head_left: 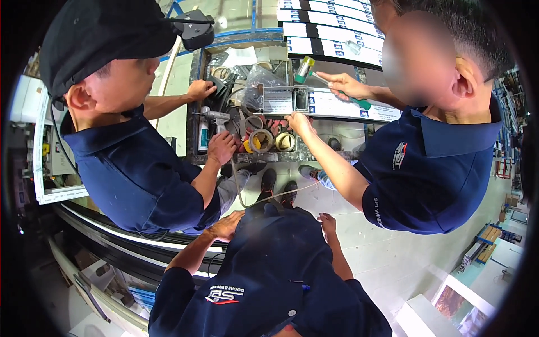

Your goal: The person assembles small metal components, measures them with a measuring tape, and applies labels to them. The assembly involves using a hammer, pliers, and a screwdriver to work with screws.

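Note:
My left hand [225, 226] rests against the front of my dark blue shirt [269, 253] at the waist, fingers stretched out and holding nothing. On the other side of my waist is my right hand [327, 222], its fingers loosely extended and partly hidden by the shirt; nothing shows in it. Ahead, a co-worker at the right grips a mallet [304, 70] with a green and yellow head, the other hand steadying a rectangular metal frame piece [301, 100]. At the left, another co-worker holds a small dark block [219, 84] and has a hand by a grey air tool [216, 115].
A workbench tray [196, 135] holds tape rolls [260, 140], plastic wrap [259, 84] and a spray can [204, 135]. A thin hose [238, 185] hangs from the bench towards my waist. Long profiles [331, 28] lie at the back; dark bars [118, 230] are stacked at my left.

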### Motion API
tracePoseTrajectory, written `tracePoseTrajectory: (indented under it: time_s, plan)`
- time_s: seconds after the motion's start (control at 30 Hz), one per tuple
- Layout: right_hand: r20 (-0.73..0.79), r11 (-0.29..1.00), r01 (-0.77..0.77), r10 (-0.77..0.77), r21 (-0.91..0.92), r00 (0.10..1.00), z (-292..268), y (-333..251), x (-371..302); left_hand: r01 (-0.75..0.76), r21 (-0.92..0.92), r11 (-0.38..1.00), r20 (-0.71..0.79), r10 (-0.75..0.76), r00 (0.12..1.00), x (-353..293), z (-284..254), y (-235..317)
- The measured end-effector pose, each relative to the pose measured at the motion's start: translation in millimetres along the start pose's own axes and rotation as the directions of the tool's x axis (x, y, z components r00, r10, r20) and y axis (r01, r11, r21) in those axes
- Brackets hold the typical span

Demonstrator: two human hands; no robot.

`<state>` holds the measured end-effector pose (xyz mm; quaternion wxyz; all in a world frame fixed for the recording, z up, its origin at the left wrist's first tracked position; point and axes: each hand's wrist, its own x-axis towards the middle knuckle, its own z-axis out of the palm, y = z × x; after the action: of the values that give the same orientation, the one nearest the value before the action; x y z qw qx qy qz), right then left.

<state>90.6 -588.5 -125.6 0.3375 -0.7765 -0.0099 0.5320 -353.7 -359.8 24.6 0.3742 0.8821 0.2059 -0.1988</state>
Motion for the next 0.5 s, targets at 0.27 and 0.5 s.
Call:
tracePoseTrajectory:
  time_s: [0.27, 0.5]
  plan:
    - [-0.010, 1.000, -0.005, 0.005, -0.016, 1.000, -2.0, -1.9, 0.7, 0.020, -0.075, 0.997, -0.029, -0.023, 0.999, 1.9, -1.5, 3.5]
    - [-0.018, 1.000, 0.001, -0.001, 0.014, 1.000, -8.4, -2.0, 6.4, -0.025, -0.033, 0.999, -0.065, 0.022, 0.998, 6.1, 9.1, -2.8]
